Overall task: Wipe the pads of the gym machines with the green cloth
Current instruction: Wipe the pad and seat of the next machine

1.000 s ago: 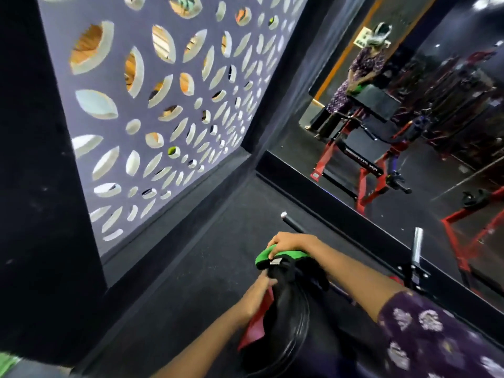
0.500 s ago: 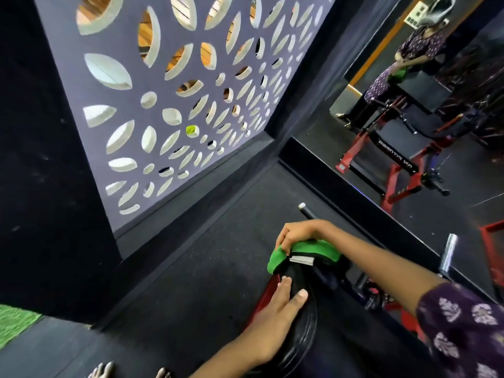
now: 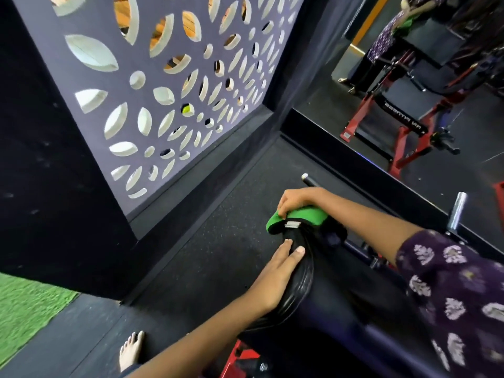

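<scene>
The green cloth (image 3: 300,218) lies folded over the far top end of a black gym pad (image 3: 332,290) on a red-framed machine. My right hand (image 3: 296,199) presses down on the cloth, fingers curled over its near edge and gripping it. My left hand (image 3: 275,274) lies flat along the pad's left side edge, fingers straight, a little below the cloth. The pad's right part is hidden by my right arm and patterned sleeve.
A purple cut-out wall panel (image 3: 169,85) stands to the left, a mirror (image 3: 425,85) ahead on the right. A metal bar end (image 3: 308,179) and a chrome post (image 3: 456,214) stick out beyond the pad. My bare foot (image 3: 131,350) is on the dark floor; green turf (image 3: 24,304) lies at left.
My left hand slid from gripping the pad's edge near the cloth to lying flat further down its side. The view tilted downward. My right hand stays on the cloth.
</scene>
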Tool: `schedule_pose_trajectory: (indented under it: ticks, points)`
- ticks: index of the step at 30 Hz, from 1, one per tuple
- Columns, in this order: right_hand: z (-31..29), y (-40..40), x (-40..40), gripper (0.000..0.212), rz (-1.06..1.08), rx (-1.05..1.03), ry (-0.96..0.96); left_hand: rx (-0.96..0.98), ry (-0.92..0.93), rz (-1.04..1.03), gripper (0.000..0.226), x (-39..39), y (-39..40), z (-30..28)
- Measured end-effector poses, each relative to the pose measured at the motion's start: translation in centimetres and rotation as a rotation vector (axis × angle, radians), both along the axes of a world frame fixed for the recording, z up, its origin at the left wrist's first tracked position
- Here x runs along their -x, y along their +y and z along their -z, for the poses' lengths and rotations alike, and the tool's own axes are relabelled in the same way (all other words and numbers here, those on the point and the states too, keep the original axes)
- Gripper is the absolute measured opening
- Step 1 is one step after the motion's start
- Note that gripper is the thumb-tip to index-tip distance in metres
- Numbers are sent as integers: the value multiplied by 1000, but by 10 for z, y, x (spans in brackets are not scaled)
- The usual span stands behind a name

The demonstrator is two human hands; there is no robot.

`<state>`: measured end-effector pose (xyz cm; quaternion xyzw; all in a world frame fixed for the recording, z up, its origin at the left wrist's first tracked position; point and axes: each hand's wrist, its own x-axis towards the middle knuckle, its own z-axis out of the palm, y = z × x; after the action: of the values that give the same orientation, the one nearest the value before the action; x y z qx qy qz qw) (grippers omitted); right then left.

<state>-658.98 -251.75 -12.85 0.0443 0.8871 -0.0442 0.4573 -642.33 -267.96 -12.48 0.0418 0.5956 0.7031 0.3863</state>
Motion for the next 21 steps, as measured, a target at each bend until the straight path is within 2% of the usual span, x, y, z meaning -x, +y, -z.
schedule_pose_trajectory:
  ticks: [1, 3, 8, 10, 12, 14, 18, 21]
  points:
    - [3, 2, -3, 28, -38, -66, 48, 7, 6, 5, 69, 0, -1, 2]
    - [6, 1, -9, 27, -69, -97, 89, 19, 18, 18, 68, -1, -3, 2]
    - [-4, -14, -4, 11, 28, 56, -162, -5, 4, -39, 82, -3, -2, 2]
    - [-3, -15, -2, 18, 6, 6, -96, -6, -5, -68, 86, -3, -2, 3]
    - [1, -11, -8, 25, -57, -48, 37, 13, 28, -118, 65, -4, -3, 3]
    - [4, -8, -17, 18, -106, -46, 80, 49, 108, -195, 48, -6, -4, 2]
    - [-14, -23, -26, 22, -36, 69, -44, 73, 156, -337, 60, -11, -5, 2]
    - [-36, -37, -38, 29, 8, 140, -78, 13, 111, -421, 68, -8, -5, 5]
